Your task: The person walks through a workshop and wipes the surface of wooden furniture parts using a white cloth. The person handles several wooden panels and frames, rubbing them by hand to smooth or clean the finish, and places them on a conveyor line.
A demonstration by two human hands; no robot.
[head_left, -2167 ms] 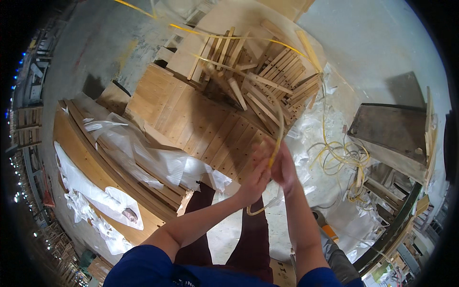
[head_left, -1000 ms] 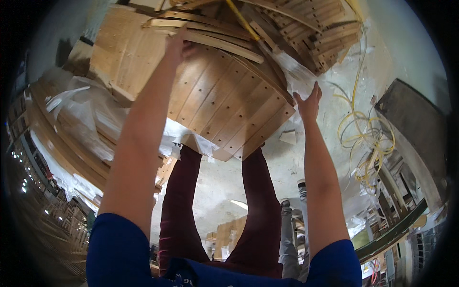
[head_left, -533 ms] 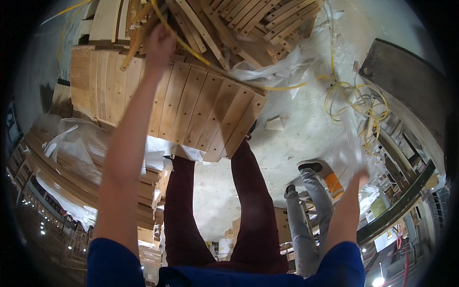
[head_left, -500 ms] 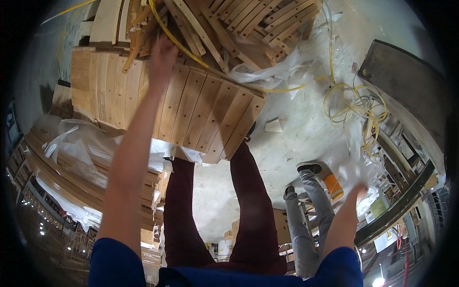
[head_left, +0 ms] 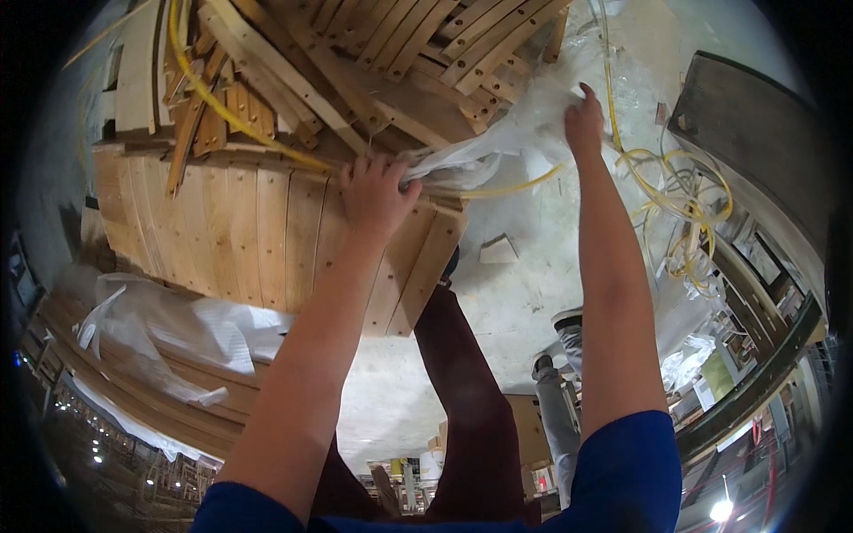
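My left hand [head_left: 378, 188] lies with spread fingers across the top edge of a row of wooden slats [head_left: 302, 231] dotted with small holes. Its thumb and forefinger touch the end of a crumpled clear plastic sheet [head_left: 471, 160]; whether they pinch it is unclear. Farther right, my right hand [head_left: 585, 124] reaches over the plastic, forefinger stretched out and the other fingers slightly bent. Nothing can be made out in its grasp. Beyond the left hand rises a heap of loose wooden strips [head_left: 373, 62], with a yellow hose [head_left: 222, 104] running across it.
Coiled yellow hose [head_left: 675, 191] lies on the floor at right, beside a dark-topped bench [head_left: 755, 133]. Plastic-covered boards [head_left: 169, 329] are stacked at left. A person in grey trousers [head_left: 557, 426] stands near my right arm. A small pale offcut [head_left: 498, 250] lies on the floor.
My left hand has moved right along the slats, from the wood heap to the plastic's end. My right hand has swung up and forward from low at the right to the plastic.
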